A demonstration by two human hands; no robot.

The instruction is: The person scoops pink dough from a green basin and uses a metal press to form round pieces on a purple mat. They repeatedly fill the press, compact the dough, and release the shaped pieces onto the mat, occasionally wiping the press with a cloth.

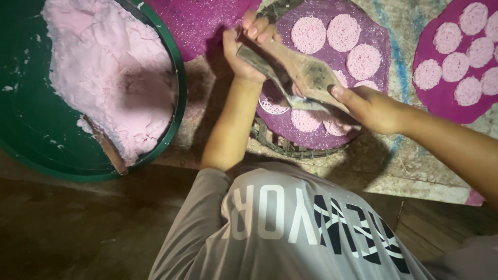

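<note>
My left hand: my left hand [244, 49] is closed around the far end of a wooden press [295, 70], fingers curled over its top edge, just above the woven tray.
My right hand: my right hand [371, 106] grips the near end of the same press, thumb lying along the wood, fingers wrapped under it.
Wooden press: a long, worn wooden tool with two handles, held slanting from far left to near right between my hands, over the near part of the purple mat.
Purple mat: a round purple mat [381, 44] lies on the woven tray right under my hands; it carries several round pale pink noodle discs [343, 32], mostly on its far and right parts.
Fresh strands: a small coil of white strands [272, 106] sits on the mat just below the press, at its near left edge.
Woven tray: the rim of a round woven tray [290, 150] shows on the near side of the mat.
Green basin: a large green basin [31, 129] stands well to the left, holding a heap of pale pink dough [111, 72]; a wooden stick [106, 148] leans in it at the near edge.
Second mat: another purple mat [441, 98] with more pink discs lies at the far right.
My shirt: my grey shirt [280, 228] fills the near middle.
</note>
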